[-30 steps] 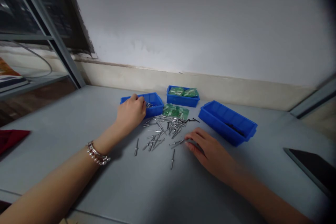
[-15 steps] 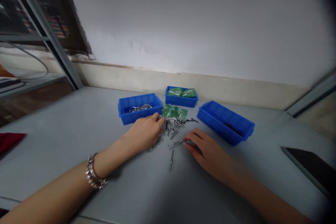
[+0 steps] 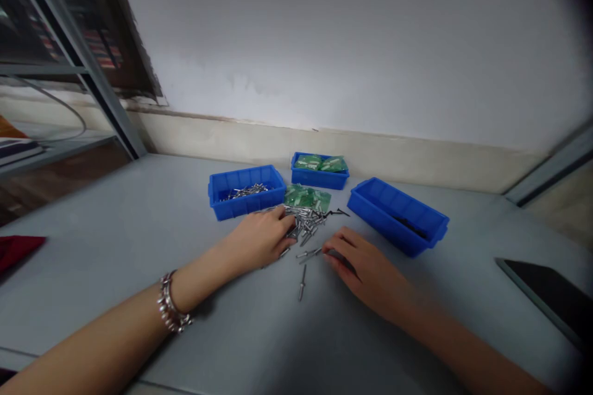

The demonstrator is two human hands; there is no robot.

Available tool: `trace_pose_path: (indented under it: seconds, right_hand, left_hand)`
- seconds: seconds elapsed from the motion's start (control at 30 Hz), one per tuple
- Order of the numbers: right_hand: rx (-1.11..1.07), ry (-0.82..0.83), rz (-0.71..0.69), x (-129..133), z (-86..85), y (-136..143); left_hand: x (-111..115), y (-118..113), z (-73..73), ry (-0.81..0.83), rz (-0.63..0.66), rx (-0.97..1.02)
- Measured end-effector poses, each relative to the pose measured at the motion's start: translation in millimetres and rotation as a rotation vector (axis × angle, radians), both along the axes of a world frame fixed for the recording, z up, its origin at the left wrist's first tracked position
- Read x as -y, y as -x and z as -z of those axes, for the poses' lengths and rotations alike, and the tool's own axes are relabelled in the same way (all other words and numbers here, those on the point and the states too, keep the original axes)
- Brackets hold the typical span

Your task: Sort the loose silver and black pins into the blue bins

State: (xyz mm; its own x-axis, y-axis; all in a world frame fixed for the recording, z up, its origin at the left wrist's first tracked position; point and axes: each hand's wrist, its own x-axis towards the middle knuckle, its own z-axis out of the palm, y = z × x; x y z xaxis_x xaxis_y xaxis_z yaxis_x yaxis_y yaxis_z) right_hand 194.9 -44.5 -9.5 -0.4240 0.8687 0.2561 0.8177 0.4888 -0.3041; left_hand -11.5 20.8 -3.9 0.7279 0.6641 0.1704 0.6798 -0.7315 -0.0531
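A pile of silver blind rivets (image 3: 307,217) lies on the grey table. My left hand (image 3: 262,236) reaches into its left side, thumb and fingers apart around the rivets; some of the pile is hidden behind it. My right hand (image 3: 359,259) rests right of the pile, fingers curled, with the fingertips pinched at the ends of a couple of loose blind rivets (image 3: 309,253). Another single rivet (image 3: 302,284) lies in front. Several black screw-like pieces (image 3: 338,213) sit at the pile's right edge. A green plastic bag (image 3: 308,197) of small parts touches the pile's back.
A blue bin (image 3: 248,202) holding rivets stands left; another blue bin (image 3: 319,179) with green bags stands behind. The right blue bin (image 3: 384,222) contains dark pieces. A dark flat device (image 3: 546,293) lies at right, a red cloth (image 3: 18,250) at left. A wall (image 3: 333,62) rises behind.
My left hand has shifted slightly right and towards me, its thumb now at the pile's near-left edge, covering rivets that showed before. The right hand stays almost still.
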Motion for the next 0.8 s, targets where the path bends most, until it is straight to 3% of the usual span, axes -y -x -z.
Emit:
trace_pose_path:
  seconds: [0.8]
  right_hand:
    - [0.049,-0.003,-0.010,0.6,-0.5,2.3]
  left_hand:
    - [2.1,-7.5,1.9,0.058,-0.020,0.069]
